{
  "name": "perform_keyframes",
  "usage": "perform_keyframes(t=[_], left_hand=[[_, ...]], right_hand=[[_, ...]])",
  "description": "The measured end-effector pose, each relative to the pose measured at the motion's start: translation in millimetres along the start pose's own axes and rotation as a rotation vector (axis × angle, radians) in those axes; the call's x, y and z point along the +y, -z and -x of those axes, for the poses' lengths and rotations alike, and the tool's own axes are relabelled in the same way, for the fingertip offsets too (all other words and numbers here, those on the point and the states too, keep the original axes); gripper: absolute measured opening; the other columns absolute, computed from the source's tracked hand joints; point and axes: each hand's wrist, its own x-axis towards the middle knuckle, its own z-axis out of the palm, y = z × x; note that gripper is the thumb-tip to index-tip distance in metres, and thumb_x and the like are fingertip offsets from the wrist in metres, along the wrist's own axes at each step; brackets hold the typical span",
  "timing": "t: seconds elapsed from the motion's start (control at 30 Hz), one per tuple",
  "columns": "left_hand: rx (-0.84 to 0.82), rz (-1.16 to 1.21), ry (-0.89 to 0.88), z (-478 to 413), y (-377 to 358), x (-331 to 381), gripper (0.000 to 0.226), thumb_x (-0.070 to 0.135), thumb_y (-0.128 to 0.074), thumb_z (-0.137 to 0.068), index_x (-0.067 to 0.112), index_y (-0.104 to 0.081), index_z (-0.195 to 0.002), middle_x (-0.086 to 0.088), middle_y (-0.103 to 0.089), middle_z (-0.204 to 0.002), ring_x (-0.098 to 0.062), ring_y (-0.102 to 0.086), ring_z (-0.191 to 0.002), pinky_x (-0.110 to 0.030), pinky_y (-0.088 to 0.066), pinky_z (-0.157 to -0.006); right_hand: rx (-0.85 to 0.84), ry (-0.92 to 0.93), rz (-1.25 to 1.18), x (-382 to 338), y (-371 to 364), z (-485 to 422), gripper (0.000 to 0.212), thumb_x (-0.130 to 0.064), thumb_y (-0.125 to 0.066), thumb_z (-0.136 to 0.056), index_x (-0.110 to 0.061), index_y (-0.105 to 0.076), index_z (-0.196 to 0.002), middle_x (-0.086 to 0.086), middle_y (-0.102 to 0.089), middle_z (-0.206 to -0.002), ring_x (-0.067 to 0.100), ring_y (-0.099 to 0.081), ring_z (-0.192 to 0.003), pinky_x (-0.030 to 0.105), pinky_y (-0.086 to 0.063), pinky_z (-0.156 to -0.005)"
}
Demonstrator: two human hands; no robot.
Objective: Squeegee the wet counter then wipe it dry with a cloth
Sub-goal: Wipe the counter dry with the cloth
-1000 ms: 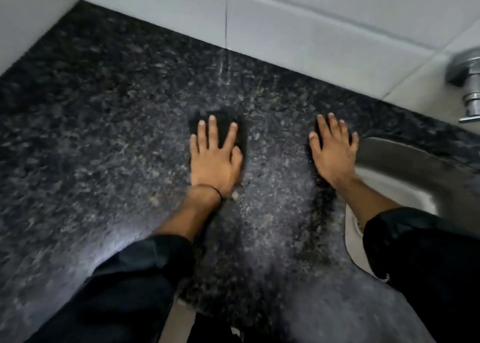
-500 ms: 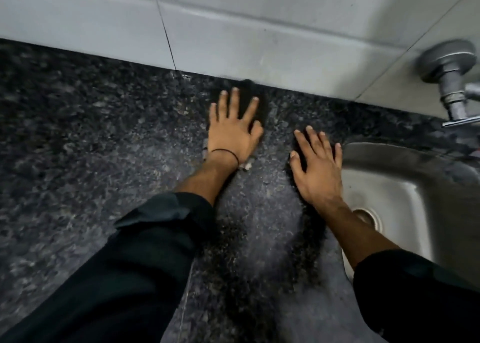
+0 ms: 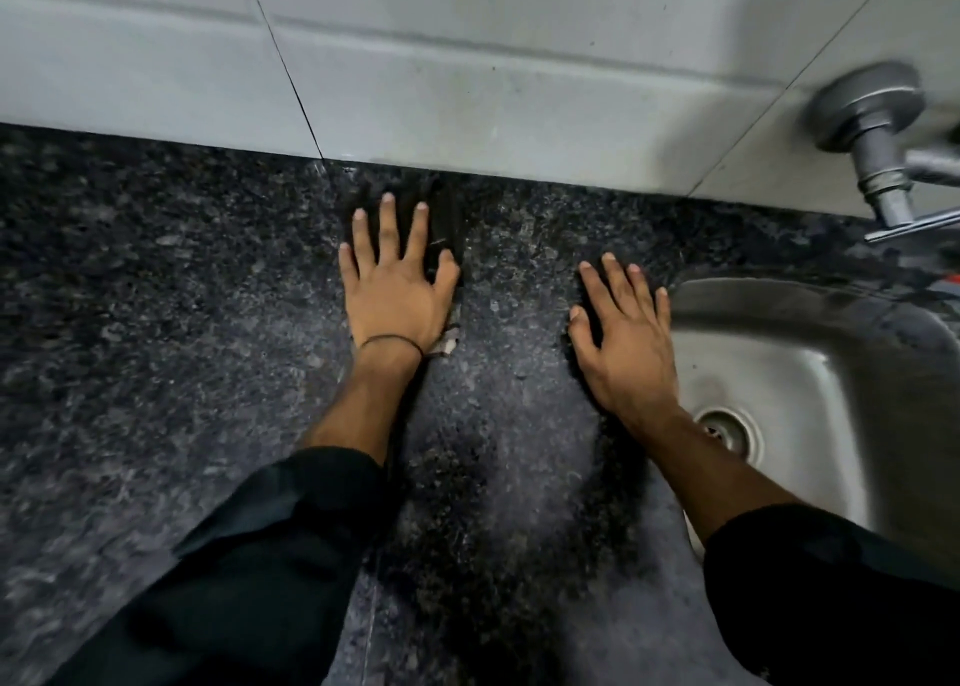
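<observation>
Cloth (image 3: 445, 228) advanced to 12 o'clock, now close against wall (image 3: 467, 87), pressed flat under spread left hand (image 3: 397, 295). Right hand (image 3: 626, 337) laid flat, fingers straight, on counter (image 3: 156, 321) at 3 o'clock beside sink (image 3: 831, 373). Drying stroke judged at far limit.

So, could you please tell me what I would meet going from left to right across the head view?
counter → left hand → right hand → drain → tap
</observation>
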Motion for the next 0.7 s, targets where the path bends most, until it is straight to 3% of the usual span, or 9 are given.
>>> perform_keyframes(t=[0.1, 0.2, 0.27, 0.43, 0.53, 0.6, 0.67, 0.7], left_hand=[[0.004, -0.033, -0.049, 33, -5, 25, 0.064, 0.056, -0.021, -0.096, 0.034, -0.01, -0.155, -0.003, -0.001, -0.165, -0.034, 0.003, -0.151, -0.054, -0.004, -0.12], [-0.082, -0.063, -0.418, 53, -16, 55, 0.063, 0.056, -0.023, -0.095, 0.037, -0.013, -0.154, -0.001, -0.005, -0.165, -0.031, -0.001, -0.151, -0.054, -0.01, -0.12], [-0.105, -0.06, -0.525, 49, -17, 52, 0.061, 0.057, -0.025, -0.095, 0.04, -0.016, -0.153, 0.004, -0.008, -0.165, -0.026, -0.004, -0.152, -0.052, -0.013, -0.12], [-0.001, 0.003, -0.084, 68, -12, 31, 0.061, 0.055, -0.024, -0.098, 0.036, -0.014, -0.155, 0.005, -0.003, -0.165, -0.027, 0.001, -0.152, -0.05, -0.005, -0.121], [-0.073, 0.057, -0.045, 99, -9, 52, 0.062, 0.056, -0.024, -0.098, 0.034, -0.012, -0.155, 0.001, 0.003, -0.165, -0.028, 0.006, -0.151, -0.05, 0.0, -0.121], [-0.16, 0.278, -0.071, 107, -2, 62, 0.06, 0.054, -0.03, -0.099, 0.035, -0.017, -0.154, 0.003, 0.002, -0.165, -0.023, 0.007, -0.152, -0.05, 0.002, -0.121], [-0.088, 0.589, -0.084, 107, 12, 54, 0.055, 0.044, -0.037, -0.1, 0.031, -0.027, -0.152, 0.003, -0.006, -0.165, -0.018, -0.004, -0.152, -0.051, -0.005, -0.122], [0.004, 0.629, -0.063, 107, 18, 44, 0.053, 0.04, -0.037, -0.1, 0.028, -0.03, -0.151, 0.001, -0.01, -0.164, -0.018, -0.009, -0.151, -0.051, -0.009, -0.122]], right_hand=[[0.008, 0.002, -0.004, -2, 0, 0, 0.054, -0.042, -0.033, -0.1, -0.032, -0.028, -0.153, -0.005, -0.018, -0.163, 0.021, -0.012, -0.151, 0.046, -0.004, -0.122], [0.03, 0.002, -0.005, -1, 3, 1, 0.053, -0.037, -0.032, -0.1, -0.03, -0.03, -0.153, -0.004, -0.021, -0.163, 0.021, -0.014, -0.151, 0.047, -0.008, -0.122], [0.033, 0.01, -0.01, -1, 4, 0, 0.053, -0.034, -0.031, -0.1, -0.028, -0.03, -0.153, -0.003, -0.021, -0.163, 0.021, -0.014, -0.151, 0.047, -0.008, -0.122], [0.034, 0.014, -0.021, -1, 4, 1, 0.053, -0.032, -0.032, -0.1, -0.026, -0.032, -0.152, -0.002, -0.024, -0.162, 0.023, -0.016, -0.15, 0.048, -0.008, -0.122], [0.017, 0.026, -0.005, -1, 4, 3, 0.053, -0.032, -0.031, -0.099, -0.026, -0.033, -0.152, -0.002, -0.025, -0.162, 0.024, -0.017, -0.15, 0.049, -0.008, -0.121], [-0.002, 0.031, -0.024, 0, 5, 1, 0.053, -0.032, -0.031, -0.099, -0.027, -0.033, -0.152, -0.002, -0.025, -0.162, 0.024, -0.016, -0.15, 0.049, -0.008, -0.122], [-0.02, 0.001, -0.099, 0, 12, 0, 0.051, -0.03, -0.033, -0.1, -0.026, -0.036, -0.151, -0.002, -0.026, -0.161, 0.024, -0.017, -0.15, 0.049, -0.007, -0.122], [-0.015, -0.035, -0.156, -2, 17, 0, 0.05, -0.03, -0.033, -0.1, -0.025, -0.038, -0.15, -0.001, -0.027, -0.161, 0.023, -0.018, -0.15, 0.049, -0.006, -0.122]])
